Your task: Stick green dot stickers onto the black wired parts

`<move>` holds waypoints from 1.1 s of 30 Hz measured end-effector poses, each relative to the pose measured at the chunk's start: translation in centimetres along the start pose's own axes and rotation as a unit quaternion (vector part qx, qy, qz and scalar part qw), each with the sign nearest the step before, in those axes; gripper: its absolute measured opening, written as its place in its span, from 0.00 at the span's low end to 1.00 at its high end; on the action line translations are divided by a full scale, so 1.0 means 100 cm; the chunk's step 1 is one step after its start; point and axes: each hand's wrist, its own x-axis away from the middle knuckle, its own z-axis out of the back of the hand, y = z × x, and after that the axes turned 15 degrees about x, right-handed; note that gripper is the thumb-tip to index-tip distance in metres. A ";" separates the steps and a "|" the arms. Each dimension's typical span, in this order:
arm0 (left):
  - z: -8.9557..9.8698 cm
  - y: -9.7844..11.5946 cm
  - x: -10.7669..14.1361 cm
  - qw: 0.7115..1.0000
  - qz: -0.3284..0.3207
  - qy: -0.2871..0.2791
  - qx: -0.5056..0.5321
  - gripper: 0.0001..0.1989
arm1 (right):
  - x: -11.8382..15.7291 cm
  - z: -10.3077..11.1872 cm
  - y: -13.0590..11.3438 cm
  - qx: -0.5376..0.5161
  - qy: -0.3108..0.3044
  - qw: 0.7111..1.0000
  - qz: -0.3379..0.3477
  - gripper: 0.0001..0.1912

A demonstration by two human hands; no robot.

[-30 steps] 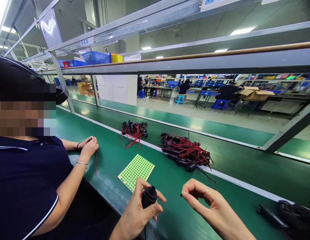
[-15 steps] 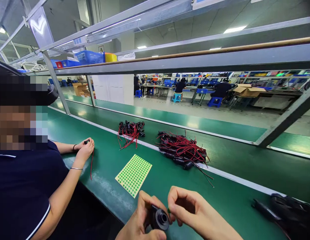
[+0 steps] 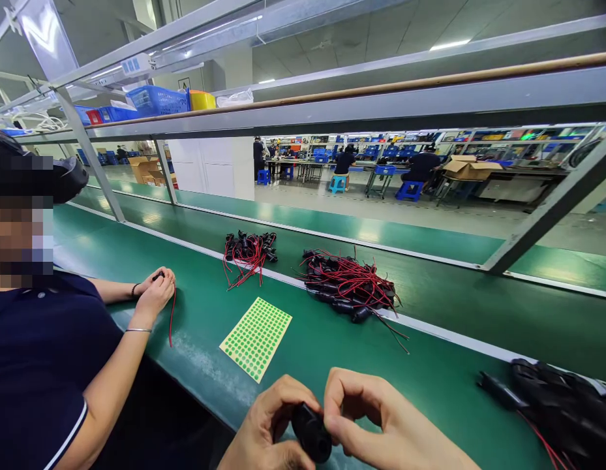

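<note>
The sticker sheet [image 3: 256,337] lies on the bench [image 3: 430,385]. Behind it sit two wire bundles [image 3: 248,251] [image 3: 349,287]; a co-worker's hands [image 3: 156,290] rest left of it.

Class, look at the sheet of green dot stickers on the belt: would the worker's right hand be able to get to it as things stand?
Probably yes. The sticker sheet lies flat and uncovered just beyond the right hand, with bare belt between. That hand now pinches the black part.

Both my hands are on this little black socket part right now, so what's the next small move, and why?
Probably press the right hand thumb down on the black socket part while the left hand steadies it. Both hands pinch it, with the sheet of green dot stickers just ahead.
</note>
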 end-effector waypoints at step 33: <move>-0.005 0.009 0.001 0.999 0.032 0.003 0.022 0.22 | 0.004 0.002 -0.005 -0.047 -0.039 0.998 -0.027 0.08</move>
